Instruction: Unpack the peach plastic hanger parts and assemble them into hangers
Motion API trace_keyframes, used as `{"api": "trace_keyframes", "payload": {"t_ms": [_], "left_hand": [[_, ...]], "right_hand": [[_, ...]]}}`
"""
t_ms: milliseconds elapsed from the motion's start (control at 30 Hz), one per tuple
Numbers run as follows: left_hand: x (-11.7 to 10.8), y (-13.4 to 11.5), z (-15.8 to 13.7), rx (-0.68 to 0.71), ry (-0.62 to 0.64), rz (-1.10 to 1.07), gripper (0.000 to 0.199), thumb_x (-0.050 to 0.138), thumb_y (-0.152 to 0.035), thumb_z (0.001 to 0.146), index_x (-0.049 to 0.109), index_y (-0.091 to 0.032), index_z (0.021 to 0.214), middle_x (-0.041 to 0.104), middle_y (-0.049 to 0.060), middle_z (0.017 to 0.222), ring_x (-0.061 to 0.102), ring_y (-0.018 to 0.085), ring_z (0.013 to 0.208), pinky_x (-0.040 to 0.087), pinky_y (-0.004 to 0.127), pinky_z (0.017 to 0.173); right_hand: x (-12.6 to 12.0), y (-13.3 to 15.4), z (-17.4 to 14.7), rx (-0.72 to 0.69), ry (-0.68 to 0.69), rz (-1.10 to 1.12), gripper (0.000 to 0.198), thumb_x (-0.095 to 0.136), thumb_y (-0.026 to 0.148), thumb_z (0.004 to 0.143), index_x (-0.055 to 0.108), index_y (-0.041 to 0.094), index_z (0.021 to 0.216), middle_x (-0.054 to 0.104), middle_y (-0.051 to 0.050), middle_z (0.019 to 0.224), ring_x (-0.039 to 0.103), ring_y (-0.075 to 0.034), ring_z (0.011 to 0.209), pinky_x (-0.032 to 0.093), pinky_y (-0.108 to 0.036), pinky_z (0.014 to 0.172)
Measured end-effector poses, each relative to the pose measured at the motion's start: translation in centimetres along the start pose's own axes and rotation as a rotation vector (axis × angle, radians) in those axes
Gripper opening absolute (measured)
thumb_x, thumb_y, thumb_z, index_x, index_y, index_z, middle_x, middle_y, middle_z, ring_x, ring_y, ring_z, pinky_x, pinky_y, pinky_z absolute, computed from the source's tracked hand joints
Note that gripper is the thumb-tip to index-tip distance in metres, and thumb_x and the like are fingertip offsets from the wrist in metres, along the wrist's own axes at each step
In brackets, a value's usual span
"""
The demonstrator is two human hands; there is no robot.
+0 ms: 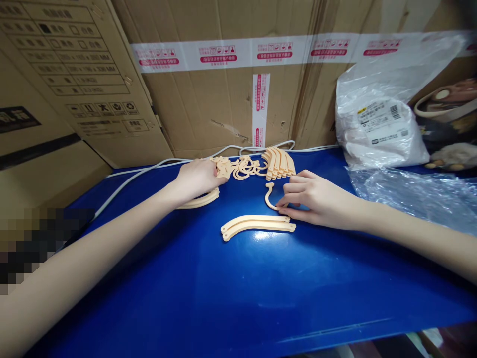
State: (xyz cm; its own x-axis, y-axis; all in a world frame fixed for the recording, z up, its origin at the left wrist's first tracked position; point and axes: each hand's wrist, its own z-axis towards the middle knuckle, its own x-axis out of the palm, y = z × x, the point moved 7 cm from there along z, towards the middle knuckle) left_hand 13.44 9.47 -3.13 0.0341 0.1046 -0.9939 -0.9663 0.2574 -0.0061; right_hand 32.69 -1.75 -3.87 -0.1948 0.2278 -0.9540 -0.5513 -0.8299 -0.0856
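The right fingers (294, 198) pinched the near end of a hook (267, 198) curving left toward the bench's (238, 288) far edge, beyond two sideways-lying bars (257, 226); whether the left fingers (220, 180), by small parts (243, 168), gripped any was hidden.

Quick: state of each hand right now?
Left hand: at the small pieces; grip hidden, cannot tell.
Right hand: closed, fingertips pinching the hook.
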Motion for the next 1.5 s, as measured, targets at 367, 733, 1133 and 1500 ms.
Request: {"api": "trace_keyframes", "payload": {"t_ms": [367, 733, 1133, 1500], "left_hand": [[0.8, 0.6, 1.5, -0.032, 0.064, -0.206, 0.021, 0.06, -0.042, 0.068, 0.062, -0.022, 0.062, 0.058, 0.001, 0.053, 0.054, 0.019, 0.054, 0.028, 0.029, 0.05], [-0.9, -0.2, 0.7, 0.04, -0.034, -0.38, 0.028, 0.06, -0.045, 0.07, 0.062, -0.018, 0.063, 0.06, 0.001, 0.058, 0.05, 0.015, 0.054, 0.03, 0.026, 0.051], [-1.4, -2.7, -5.4, 0.141, -0.115, -0.24, 0.034, 0.055, -0.052, 0.082, 0.066, -0.02, 0.075, 0.064, 0.001, 0.067, 0.055, 0.017, 0.062, 0.03, 0.028, 0.054], [0.1, -4.1, -4.8, 0.205, -0.14, -0.035, 0.033, 0.054, -0.049, 0.087, 0.065, -0.018, 0.082, 0.07, 0.006, 0.087, 0.062, 0.024, 0.086, 0.041, 0.031, 0.067]], "right_hand": [[0.0, 0.0, -0.1, 0.008, 0.0, 0.006, 0.029, 0.046, 0.03, 0.098, 0.072, 0.017, 0.097, 0.07, -0.005, 0.082, 0.057, -0.018, 0.079, 0.032, -0.033, 0.076], [0.4, -0.2, -0.2, 0.021, 0.016, 0.006, 0.027, 0.046, 0.032, 0.098, 0.07, 0.018, 0.1, 0.073, -0.004, 0.088, 0.057, -0.018, 0.082, 0.031, -0.033, 0.075], [0.5, 0.0, -0.2, 0.028, 0.031, 0.026, 0.027, 0.048, 0.031, 0.098, 0.07, 0.016, 0.103, 0.073, -0.004, 0.093, 0.058, -0.019, 0.085, 0.032, -0.033, 0.078], [0.7, -0.2, -0.2, 0.022, 0.032, 0.024, 0.026, 0.048, 0.031, 0.098, 0.07, 0.017, 0.103, 0.074, -0.003, 0.094, 0.059, -0.018, 0.084, 0.033, -0.033, 0.078]]}}
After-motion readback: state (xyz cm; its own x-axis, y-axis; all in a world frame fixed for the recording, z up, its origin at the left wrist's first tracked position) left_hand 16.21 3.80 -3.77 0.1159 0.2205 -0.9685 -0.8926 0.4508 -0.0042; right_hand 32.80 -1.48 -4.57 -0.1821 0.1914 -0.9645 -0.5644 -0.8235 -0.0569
